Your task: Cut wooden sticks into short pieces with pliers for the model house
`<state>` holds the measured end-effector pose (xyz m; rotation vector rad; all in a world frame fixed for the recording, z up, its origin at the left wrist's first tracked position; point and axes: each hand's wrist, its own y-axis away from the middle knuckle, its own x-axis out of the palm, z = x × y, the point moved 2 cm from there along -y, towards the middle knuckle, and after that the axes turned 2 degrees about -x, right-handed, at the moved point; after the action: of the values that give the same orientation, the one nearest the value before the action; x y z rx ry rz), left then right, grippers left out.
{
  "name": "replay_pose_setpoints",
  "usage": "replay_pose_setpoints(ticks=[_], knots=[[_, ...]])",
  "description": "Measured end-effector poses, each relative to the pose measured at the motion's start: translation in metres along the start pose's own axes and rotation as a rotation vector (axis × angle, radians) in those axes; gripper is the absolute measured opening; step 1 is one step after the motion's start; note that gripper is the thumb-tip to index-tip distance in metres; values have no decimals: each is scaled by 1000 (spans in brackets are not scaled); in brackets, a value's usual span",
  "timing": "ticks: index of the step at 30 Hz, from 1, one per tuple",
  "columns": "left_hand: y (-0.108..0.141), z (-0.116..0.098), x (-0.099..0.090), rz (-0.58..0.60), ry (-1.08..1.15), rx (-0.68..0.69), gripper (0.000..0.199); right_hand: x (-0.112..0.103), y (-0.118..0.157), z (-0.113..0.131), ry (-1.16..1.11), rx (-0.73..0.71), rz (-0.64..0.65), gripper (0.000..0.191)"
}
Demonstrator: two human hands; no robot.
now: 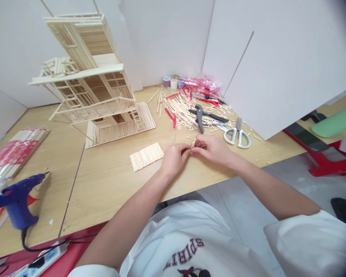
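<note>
Small wooden stick [193, 144] pinched between the fingertips, left hand [174, 159] and right hand [212, 149] close together above the worktop [109, 188], just beside a flat stick panel [146, 156], "SPIRIT" upside down on white T-shirt [184, 238]

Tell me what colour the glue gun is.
The glue gun is mainly vivid blue; it shows best in the head view, at the table's near left.
</note>
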<state>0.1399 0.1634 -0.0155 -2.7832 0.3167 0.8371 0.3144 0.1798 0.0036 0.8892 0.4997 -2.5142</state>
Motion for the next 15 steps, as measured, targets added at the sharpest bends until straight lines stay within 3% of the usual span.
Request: replay_pose_setpoints(ticks=[7, 15], knots=[[1, 2, -1, -4, -60, -45, 11, 11, 3, -4, -91, -31, -88, 13], [1, 2, -4, -29, -5, -51, 17, 8, 2, -5, -42, -11, -98, 14]])
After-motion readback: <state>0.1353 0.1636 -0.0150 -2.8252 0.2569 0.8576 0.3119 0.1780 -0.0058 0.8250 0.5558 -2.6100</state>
